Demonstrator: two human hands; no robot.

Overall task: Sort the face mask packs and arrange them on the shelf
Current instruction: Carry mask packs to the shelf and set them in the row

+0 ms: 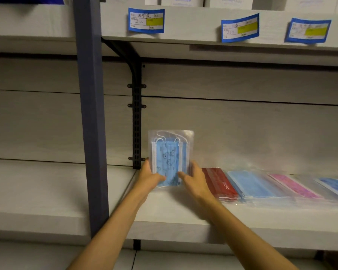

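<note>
Blue mask pack (169, 156) upright, gripped between both hands' fingers (183, 175)

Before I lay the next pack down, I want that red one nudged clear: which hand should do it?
Right. The right hand sits directly beside the red pack, while the left hand is across the upright printed blue pack that both hands grip, and could probably steady it alone.

Upright blue mask pack (169, 158) on shelf (183, 213)
</note>
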